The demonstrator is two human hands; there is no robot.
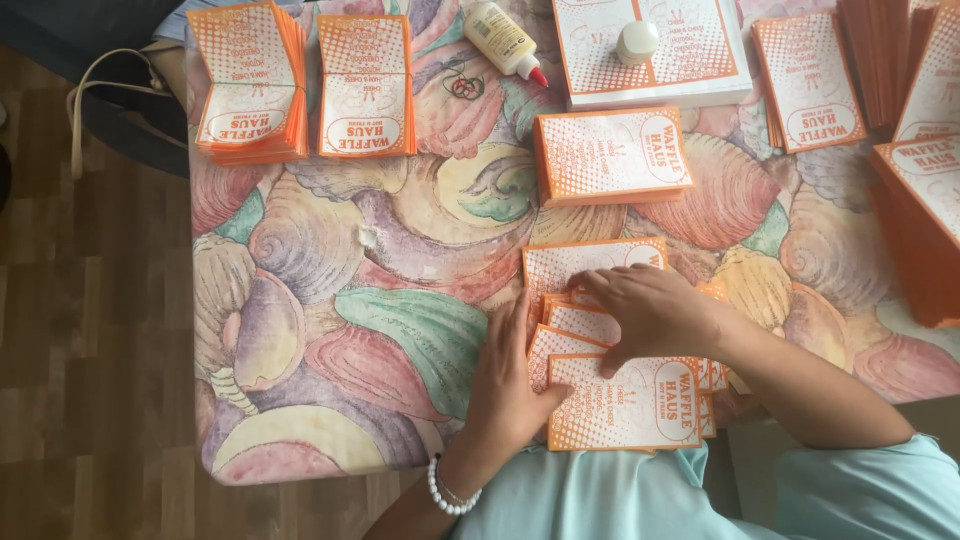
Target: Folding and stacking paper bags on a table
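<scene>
1. Left hand [510,385] lies flat, fingers together, bracing left edge of fanned orange paper sleeves [620,400] at near edge of surface [330,300].
2. Right hand [655,310], fingers spread, presses on the fan.
3. Step, likely: spreading sleeves; next calls for an even offset.
4. Glue bottle [505,38] well apart, far side.

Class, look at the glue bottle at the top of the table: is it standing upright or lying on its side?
Lying on its side. The glue bottle rests lengthwise on the shell-patterned tablecloth, its red tip pointing toward the orange card stack.
</scene>
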